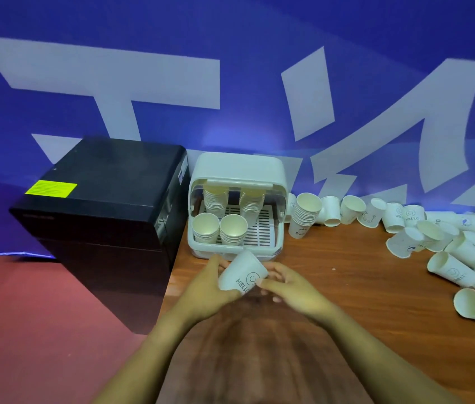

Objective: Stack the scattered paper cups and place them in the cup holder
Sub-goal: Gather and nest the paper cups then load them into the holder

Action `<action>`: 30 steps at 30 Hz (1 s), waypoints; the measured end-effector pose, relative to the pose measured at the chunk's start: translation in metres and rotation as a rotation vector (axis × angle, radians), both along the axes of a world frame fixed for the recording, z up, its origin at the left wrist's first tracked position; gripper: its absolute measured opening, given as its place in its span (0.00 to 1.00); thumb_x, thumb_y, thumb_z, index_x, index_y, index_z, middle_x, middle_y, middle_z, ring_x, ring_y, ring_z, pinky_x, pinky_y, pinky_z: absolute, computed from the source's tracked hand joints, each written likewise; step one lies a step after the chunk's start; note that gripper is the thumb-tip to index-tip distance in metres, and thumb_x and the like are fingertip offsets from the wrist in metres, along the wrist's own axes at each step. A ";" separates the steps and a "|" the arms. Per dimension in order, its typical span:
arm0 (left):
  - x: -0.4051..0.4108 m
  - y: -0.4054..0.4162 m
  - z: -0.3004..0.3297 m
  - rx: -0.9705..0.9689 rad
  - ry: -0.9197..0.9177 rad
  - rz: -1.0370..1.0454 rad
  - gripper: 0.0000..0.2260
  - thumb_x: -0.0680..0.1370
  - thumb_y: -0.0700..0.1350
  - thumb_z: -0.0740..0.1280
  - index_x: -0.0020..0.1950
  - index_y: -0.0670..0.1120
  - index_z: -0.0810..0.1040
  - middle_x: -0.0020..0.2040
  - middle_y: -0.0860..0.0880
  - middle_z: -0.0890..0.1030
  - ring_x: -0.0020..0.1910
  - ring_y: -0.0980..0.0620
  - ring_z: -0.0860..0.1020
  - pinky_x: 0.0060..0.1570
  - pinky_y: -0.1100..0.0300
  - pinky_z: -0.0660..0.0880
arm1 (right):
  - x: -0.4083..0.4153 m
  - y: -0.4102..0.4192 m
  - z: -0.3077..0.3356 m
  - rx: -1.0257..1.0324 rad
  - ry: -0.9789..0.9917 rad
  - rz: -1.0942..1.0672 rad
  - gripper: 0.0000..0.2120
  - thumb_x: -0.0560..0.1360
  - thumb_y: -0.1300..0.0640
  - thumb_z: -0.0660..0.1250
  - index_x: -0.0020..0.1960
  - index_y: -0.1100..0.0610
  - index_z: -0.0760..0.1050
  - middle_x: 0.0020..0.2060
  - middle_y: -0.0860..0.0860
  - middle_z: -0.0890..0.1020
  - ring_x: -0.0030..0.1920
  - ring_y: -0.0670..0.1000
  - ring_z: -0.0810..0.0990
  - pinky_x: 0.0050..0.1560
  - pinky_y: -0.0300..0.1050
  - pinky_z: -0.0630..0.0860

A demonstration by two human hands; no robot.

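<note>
Both hands' grip on one paper cup (243,274) (tilted), just before cup holder (237,170), bare table (347,281) rightward

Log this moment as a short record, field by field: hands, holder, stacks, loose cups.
left hand: grips held cup, which is tilted, print reads HELLO
right hand: fingertips at the cup's side
cup holder: open, white, four stacks inside
outside stack: right of holder, on table
loose cups: scattered at right, many on their sides
</note>
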State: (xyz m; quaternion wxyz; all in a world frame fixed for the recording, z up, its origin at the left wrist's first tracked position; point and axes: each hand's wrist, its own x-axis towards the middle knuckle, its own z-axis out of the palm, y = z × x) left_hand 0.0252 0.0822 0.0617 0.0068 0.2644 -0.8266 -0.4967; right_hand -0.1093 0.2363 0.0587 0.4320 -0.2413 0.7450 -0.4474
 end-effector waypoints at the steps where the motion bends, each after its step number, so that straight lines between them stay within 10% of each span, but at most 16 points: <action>1: -0.003 -0.007 0.000 -0.022 -0.005 -0.009 0.23 0.63 0.53 0.71 0.55 0.49 0.71 0.53 0.53 0.77 0.53 0.56 0.76 0.54 0.58 0.75 | -0.003 -0.007 0.002 -0.008 0.011 -0.024 0.15 0.76 0.55 0.67 0.62 0.48 0.71 0.50 0.44 0.82 0.43 0.42 0.79 0.44 0.38 0.71; 14: -0.044 -0.087 0.012 0.097 0.233 0.168 0.20 0.77 0.51 0.68 0.65 0.62 0.64 0.60 0.62 0.74 0.57 0.66 0.74 0.49 0.73 0.69 | -0.027 -0.128 0.020 -0.124 0.501 -0.034 0.26 0.71 0.46 0.69 0.67 0.42 0.65 0.60 0.45 0.75 0.49 0.44 0.80 0.46 0.34 0.74; 30: -0.062 -0.126 -0.038 0.036 0.125 0.245 0.31 0.69 0.54 0.63 0.72 0.59 0.61 0.65 0.58 0.73 0.63 0.57 0.74 0.61 0.52 0.75 | -0.039 -0.183 -0.022 -0.017 0.564 -0.001 0.28 0.72 0.57 0.70 0.70 0.50 0.65 0.61 0.42 0.74 0.59 0.43 0.72 0.59 0.37 0.67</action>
